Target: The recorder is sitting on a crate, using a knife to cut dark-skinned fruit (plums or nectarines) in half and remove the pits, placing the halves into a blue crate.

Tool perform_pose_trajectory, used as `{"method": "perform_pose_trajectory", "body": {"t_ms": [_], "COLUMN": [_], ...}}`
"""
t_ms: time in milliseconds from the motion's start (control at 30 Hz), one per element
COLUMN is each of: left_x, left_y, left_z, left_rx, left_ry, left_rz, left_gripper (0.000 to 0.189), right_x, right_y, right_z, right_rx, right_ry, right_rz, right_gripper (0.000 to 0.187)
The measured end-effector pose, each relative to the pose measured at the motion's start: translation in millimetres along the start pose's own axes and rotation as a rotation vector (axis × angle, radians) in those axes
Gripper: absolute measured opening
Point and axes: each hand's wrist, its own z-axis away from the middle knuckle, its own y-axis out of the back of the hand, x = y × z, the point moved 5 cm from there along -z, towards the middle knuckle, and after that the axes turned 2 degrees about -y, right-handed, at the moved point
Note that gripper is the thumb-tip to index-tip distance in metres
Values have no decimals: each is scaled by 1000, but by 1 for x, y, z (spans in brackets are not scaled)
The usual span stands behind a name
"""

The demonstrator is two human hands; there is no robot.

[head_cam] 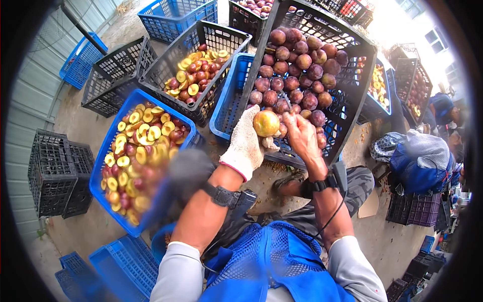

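My left hand, in a pale knit work glove, holds a yellow-orange plum at the near edge of a tilted black plastic crate. Whole dark red plums fill much of that crate. Close on the right, my bare right hand is closed around the handle end of a thin metal tool, perhaps a knife, which points away over the plums. To the left, a blue crate holds many halved plums with yellow flesh, partly blurred.
Behind, a black crate holds more halved plums. Blue crates and stacked black crates stand around on the left. At right are a crate of cut fruit, people in blue and a purple crate.
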Motion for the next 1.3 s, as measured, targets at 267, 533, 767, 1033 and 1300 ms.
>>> {"method": "perform_pose_trajectory", "body": {"t_ms": [267, 533, 767, 1033, 1300], "left_x": [-5, -24, -31, -26, -33], "left_y": [-6, -38, -17, -50, -50], "left_z": [-5, 3, -28, -15, -35], "left_rx": [45, -107, -136, 164, 43], "left_ry": [-83, -67, -614, -1361, -1114], "left_rz": [-147, -90, 11, -1215, -1359], "left_gripper": [47, 25, 17, 16, 22], "right_x": [-90, -104, -97, -71, -20], "right_y": [30, 48, 26, 43, 37], "right_z": [15, 21, 16, 12, 10], "right_rx": [-15, -79, 61, 165, 292], "right_ry": [407, 796, 577, 518, 341], "right_rz": [244, 420, 306, 258, 303], "right_gripper": [28, 25, 15, 21, 28]}}
